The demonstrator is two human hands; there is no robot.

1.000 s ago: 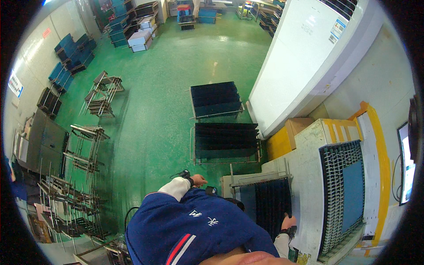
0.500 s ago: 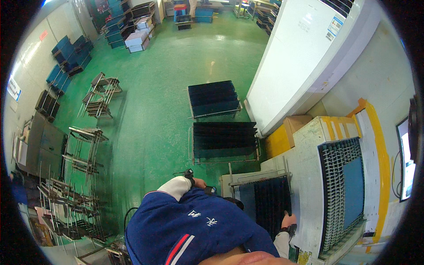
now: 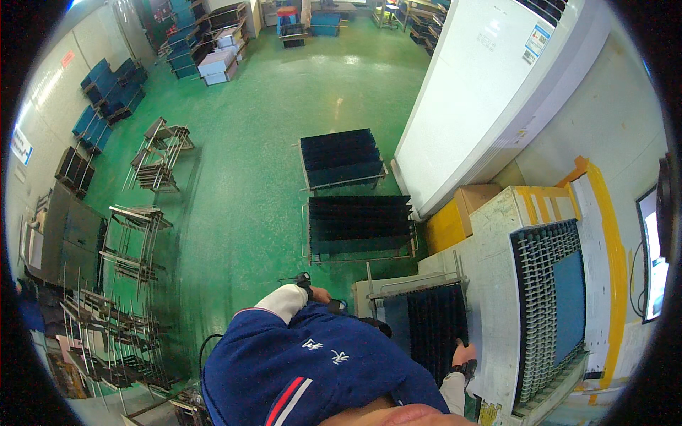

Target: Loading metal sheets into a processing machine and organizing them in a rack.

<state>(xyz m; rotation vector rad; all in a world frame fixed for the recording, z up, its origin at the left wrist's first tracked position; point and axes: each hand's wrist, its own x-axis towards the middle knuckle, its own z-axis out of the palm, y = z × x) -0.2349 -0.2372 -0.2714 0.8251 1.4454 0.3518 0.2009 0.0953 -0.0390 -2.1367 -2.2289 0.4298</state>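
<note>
My right hand [image 3: 464,353] is at the right edge of a metal rack [image 3: 415,284] filled with upright thin dark panels [image 3: 430,330]. Its fingers look curled on the edge of the rightmost panel; the fingertips are partly hidden. To the rack's left, my left hand [image 3: 321,295] hangs low beside my body, next to a small dark object [image 3: 339,307] whose kind is unclear. The left fingers are too small and too hidden to read. Both wrists wear black bands.
Two more racks of dark panels [image 3: 341,160] [image 3: 361,224] stand on the green floor ahead. At the right, a ribbed tray [image 3: 543,305] with a blue panel lies on a white bench, beside a monitor [image 3: 650,255]. A tall white cabinet unit [image 3: 483,92] rises behind. Metal frames [image 3: 135,241] line the left.
Hardly anything differs. The panels at the rack's right side look slightly lighter and shifted near my right hand, while both hands stay in nearly the same place.
</note>
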